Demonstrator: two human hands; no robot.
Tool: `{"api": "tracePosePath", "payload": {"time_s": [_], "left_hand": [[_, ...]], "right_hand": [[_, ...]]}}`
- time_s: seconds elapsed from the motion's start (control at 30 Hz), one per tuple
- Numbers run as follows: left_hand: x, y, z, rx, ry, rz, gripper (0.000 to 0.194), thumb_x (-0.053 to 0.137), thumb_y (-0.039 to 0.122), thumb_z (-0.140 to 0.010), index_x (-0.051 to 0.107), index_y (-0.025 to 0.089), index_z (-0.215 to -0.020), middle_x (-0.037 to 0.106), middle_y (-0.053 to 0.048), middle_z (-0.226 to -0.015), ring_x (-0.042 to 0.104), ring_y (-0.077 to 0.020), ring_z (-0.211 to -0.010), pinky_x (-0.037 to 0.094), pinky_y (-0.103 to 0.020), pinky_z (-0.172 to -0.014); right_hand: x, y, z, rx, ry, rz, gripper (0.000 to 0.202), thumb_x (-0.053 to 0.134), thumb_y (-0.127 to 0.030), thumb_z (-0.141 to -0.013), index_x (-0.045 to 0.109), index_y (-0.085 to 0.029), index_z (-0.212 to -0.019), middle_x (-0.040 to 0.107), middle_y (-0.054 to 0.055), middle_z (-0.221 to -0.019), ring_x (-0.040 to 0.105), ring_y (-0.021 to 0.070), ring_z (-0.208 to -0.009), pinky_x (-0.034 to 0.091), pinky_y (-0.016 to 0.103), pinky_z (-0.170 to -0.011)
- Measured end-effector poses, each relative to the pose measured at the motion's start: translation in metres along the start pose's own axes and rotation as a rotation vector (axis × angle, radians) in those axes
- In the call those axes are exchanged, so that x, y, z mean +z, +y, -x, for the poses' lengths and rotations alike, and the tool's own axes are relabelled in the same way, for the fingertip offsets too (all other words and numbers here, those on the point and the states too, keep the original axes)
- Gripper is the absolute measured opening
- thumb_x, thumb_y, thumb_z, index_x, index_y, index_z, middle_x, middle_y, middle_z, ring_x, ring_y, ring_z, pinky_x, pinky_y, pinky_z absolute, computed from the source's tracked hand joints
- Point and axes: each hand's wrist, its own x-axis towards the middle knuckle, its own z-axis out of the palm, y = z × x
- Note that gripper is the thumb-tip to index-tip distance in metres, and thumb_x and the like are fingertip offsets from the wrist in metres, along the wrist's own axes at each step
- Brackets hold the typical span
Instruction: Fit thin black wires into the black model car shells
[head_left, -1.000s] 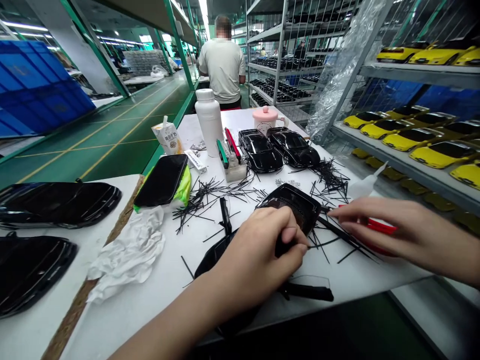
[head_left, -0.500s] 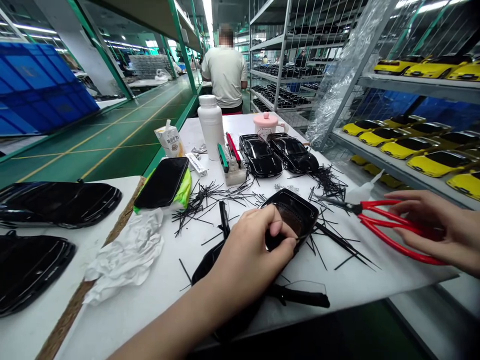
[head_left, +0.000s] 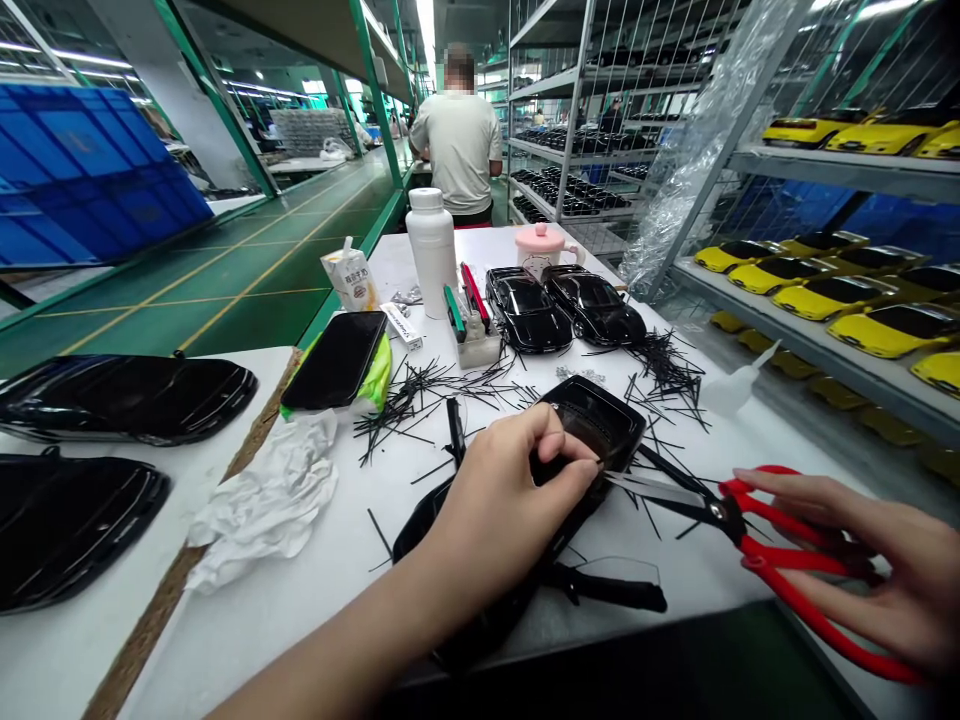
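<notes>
A black model car with its doors swung out lies on the white table in front of me. Over its middle, my left hand is closed in a pinch, thumb against forefinger; whatever is between them is too small to make out. My right hand grips red-handled scissors. Their blades are a little apart, and the tips reach close to my left fingertips. One opened door sticks out towards the near table edge. Thin black strips lie scattered around the car.
Two finished-looking black cars, a white bottle, a pink-lidded mug and a phone stand farther back. Crumpled paper lies left. Yellow cars fill the rack at right. A person is ahead.
My right hand has brought the scissors left and down, so the blade tips now sit near my left fingertips. My left hand keeps its pinch over the car. The view has shifted slightly.
</notes>
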Motion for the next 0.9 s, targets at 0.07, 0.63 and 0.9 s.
{"api": "tracePosePath", "payload": {"time_s": [0.07,0.63,0.9], "left_hand": [[0.000,0.000,0.000,0.001,0.002,-0.003,0.038,0.062,0.015,-0.085,0.028,0.023,-0.068,0.073,0.005,-0.083,0.062,-0.0142,-0.078,0.041,-0.028,-0.077],[-0.001,0.000,0.000,-0.013,0.003,0.011,0.040,0.063,0.014,-0.084,0.027,0.023,-0.069,0.074,0.006,-0.080,0.063,-0.0132,-0.076,0.042,-0.028,-0.076],[0.000,0.000,-0.001,-0.015,-0.006,0.002,0.039,0.062,0.015,-0.085,0.028,0.022,-0.069,0.074,0.006,-0.083,0.064,-0.0132,-0.078,0.043,-0.028,-0.078]], "right_hand": [[0.002,0.001,0.001,-0.057,-0.073,0.014,0.054,0.065,-0.052,-0.082,0.049,-0.047,-0.133,0.077,0.002,-0.097,0.073,0.0244,-0.069,0.057,0.029,-0.046],[0.010,-0.002,-0.004,-0.105,-0.093,-0.081,0.057,0.064,-0.044,-0.083,0.048,-0.042,-0.137,0.078,0.003,-0.097,0.076,0.0301,-0.079,0.059,0.028,-0.048],[0.006,-0.008,-0.007,-0.111,-0.067,-0.085,0.051,0.066,-0.041,-0.082,0.055,-0.047,-0.132,0.078,-0.003,-0.098,0.076,0.0260,-0.074,0.061,0.027,-0.054]]}}
